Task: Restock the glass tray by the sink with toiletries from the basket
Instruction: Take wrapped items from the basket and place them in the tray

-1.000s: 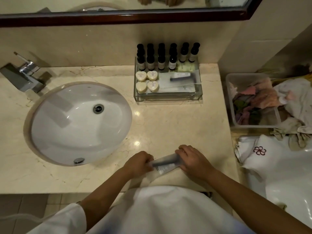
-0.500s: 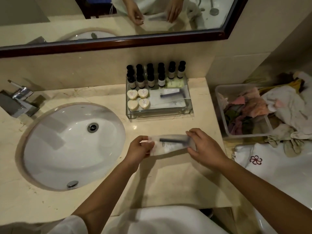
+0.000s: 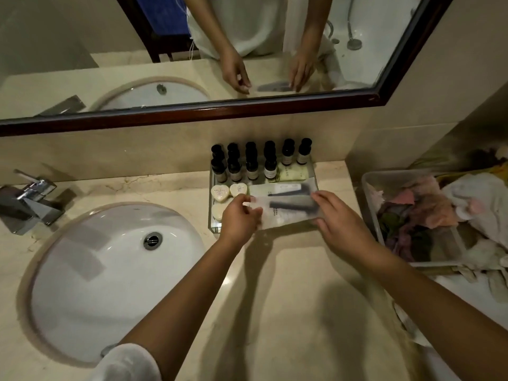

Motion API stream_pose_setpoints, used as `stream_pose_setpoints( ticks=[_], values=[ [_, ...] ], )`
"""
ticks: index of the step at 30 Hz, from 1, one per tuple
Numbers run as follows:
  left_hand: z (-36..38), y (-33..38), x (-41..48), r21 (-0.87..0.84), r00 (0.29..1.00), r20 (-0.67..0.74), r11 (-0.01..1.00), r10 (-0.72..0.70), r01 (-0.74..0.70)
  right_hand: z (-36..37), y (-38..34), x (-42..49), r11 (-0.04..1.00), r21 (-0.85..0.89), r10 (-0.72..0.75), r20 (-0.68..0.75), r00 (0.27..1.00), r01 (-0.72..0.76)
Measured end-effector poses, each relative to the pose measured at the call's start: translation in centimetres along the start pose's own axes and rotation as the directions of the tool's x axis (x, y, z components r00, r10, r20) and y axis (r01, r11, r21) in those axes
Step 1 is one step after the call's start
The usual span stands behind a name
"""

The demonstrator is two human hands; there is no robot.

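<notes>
Left hand [image 3: 239, 215]: pinches the left end of the comb packet [image 3: 288, 210].
Right hand [image 3: 338, 224]: holds the right end with bent fingers.
Comb packet: low over the front of the glass tray [image 3: 213, 229], above another packet [image 3: 280, 188]. I cannot tell if they touch.
Already in tray: little bottles [image 3: 253, 166] at the back, heart soaps [image 3: 220, 192] on the left.
Left to do: probably lay it down and let go, then maybe fetch more from the basket [image 3: 371, 199].

We hold a clear packet [image 3: 288, 215] (dark comb [image 3: 291, 206] inside) between left hand [image 3: 240, 217] and right hand [image 3: 341, 224], over the glass tray [image 3: 212, 229]. At its back stand bottles [image 3: 253, 167], at its left heart soaps [image 3: 220, 192].
</notes>
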State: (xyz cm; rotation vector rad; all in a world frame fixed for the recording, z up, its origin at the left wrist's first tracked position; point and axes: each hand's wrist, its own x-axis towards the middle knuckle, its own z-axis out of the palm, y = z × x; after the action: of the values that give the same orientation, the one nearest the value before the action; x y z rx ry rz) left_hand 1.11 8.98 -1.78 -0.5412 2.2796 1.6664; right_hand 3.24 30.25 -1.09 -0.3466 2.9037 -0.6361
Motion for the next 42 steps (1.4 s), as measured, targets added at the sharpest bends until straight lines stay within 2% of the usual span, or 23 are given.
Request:
stream_pose_setpoints(
  ticks=[2,5,9,14,18,22,24,29,35,42],
  values=[
    [0.5,0.5,1.0,0.145,0.997,-0.038,0.988,0.065,-0.059,-0.2,0.3,2.1,1.0,0.006,0.031,-0.019,0.999,-0.031],
    [1.1,1.1,2.4,0.379,0.983,-0.08,0.917,0.163,-0.121,0.1,0.6,4.8,0.999,-0.01,0.041,-0.003,0.999,-0.042],
    [1.3,1.6,3.4,0.575,0.967,-0.052,0.799,0.251,-0.177,0.8,0.8,6.3,0.994,-0.095,0.048,0.016,0.999,-0.046],
    [1.3,1.6,3.7,0.721,0.941,0.044,0.642,0.334,-0.261,1.6,1.2,6.4,0.987,-0.143,0.087,0.081,0.993,-0.074],
    [1.5,1.3,3.7,0.765,0.92,0.119,0.557,0.373,-0.325,1.9,1.4,6.1,0.984,-0.127,0.139,0.117,0.983,-0.123],
    [1.8,1.2,3.5,0.831,0.852,0.273,0.337,0.446,-0.442,2.1,1.1,5.7,0.98,-0.106,0.177,0.099,0.979,-0.167],
    [1.9,1.2,3.6,0.848,0.848,0.327,0.266,0.417,-0.458,2.2,1.0,5.6,0.98,-0.097,0.185,0.103,0.977,-0.175],
    [2.1,1.3,4.5,0.839,0.864,0.354,0.286,0.358,-0.462,2.1,1.0,5.7,0.982,-0.102,0.167,0.114,0.979,-0.156],
    [2.0,1.7,4.9,0.831,0.862,0.399,0.274,0.313,-0.484,1.5,0.8,5.8,0.99,-0.037,0.139,0.04,0.99,-0.137],
    [1.6,2.3,4.6,0.84,0.885,0.388,0.297,0.257,-0.454,0.8,0.4,6.0,0.971,0.217,0.124,-0.078,0.989,-0.104]
  ],
)
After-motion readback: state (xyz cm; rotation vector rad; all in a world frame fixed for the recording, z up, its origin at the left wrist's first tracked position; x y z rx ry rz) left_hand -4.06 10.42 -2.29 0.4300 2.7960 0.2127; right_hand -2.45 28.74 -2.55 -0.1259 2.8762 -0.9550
